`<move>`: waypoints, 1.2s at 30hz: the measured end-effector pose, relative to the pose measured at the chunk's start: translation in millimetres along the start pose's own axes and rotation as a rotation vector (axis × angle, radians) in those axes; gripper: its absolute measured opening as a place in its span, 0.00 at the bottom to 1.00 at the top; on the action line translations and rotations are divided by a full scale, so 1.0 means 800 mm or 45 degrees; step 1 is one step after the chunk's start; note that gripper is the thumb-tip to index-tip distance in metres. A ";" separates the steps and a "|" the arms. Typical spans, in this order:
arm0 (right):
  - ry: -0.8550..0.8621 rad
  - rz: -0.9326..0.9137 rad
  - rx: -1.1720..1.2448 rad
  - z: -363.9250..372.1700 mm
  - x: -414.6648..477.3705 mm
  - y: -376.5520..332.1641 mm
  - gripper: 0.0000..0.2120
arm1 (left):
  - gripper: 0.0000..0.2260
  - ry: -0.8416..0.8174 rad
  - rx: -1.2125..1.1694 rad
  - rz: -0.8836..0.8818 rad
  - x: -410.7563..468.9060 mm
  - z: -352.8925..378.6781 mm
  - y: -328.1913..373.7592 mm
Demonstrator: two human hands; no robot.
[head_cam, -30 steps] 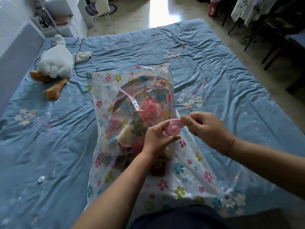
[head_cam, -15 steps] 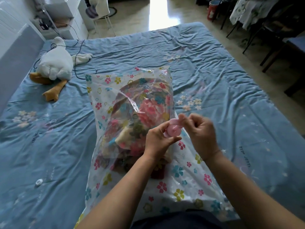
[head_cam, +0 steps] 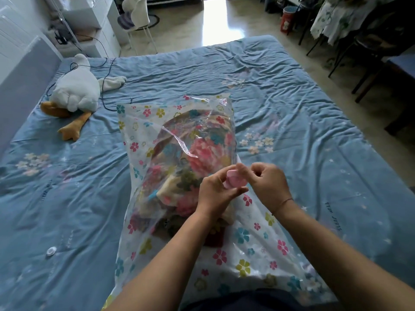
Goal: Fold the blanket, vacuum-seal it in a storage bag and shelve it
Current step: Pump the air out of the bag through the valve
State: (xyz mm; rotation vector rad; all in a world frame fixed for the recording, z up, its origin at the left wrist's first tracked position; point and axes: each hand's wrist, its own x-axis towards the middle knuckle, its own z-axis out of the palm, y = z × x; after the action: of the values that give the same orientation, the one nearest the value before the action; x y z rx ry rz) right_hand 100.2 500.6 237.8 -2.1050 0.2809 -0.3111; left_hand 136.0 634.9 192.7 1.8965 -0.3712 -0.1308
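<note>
Left hand (head_cam: 213, 194) has its fingers curled round the pink valve (head_cam: 234, 181), and the right hand (head_cam: 268, 187) is pinching its far edge, fingers curled in tight. Big blue bed (head_cam: 292, 97) under everything. The flowery storage bag (head_cam: 143, 122) lies flat across the middle with the folded blanket (head_cam: 197, 149) inside, right beneath and beyond the hands. Plush goose (head_cam: 76, 90) is far left, tiny white disc (head_cam: 51, 251) near left.

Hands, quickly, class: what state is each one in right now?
Left hand: grips the pink valve cap.
Right hand: fingers curled, pinching the same cap's upper edge.
</note>
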 end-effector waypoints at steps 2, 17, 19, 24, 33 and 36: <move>0.143 -0.138 0.282 -0.016 0.000 -0.033 0.37 | 0.25 0.021 -0.009 0.002 0.005 -0.003 0.002; 0.307 -0.334 0.567 -0.021 -0.007 -0.060 0.29 | 0.28 0.056 0.032 0.002 0.007 -0.009 0.004; 0.250 -0.221 0.420 -0.008 -0.012 -0.038 0.29 | 0.26 0.041 0.062 0.010 0.003 -0.008 0.006; 0.117 -0.048 0.266 -0.005 -0.011 -0.017 0.31 | 0.22 0.020 0.036 0.038 0.000 -0.004 0.005; 0.033 0.046 0.143 0.001 -0.019 -0.006 0.34 | 0.21 0.027 0.083 0.054 -0.004 0.001 0.004; 0.135 -0.039 0.287 -0.009 -0.017 -0.025 0.32 | 0.21 0.054 0.036 0.052 -0.002 -0.003 0.007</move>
State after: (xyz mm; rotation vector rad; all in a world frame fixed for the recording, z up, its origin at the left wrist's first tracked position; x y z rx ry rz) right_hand 86.3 510.0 257.2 -1.8750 0.2629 -0.4526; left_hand 134.0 635.8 199.0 1.9153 -0.3850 -0.0582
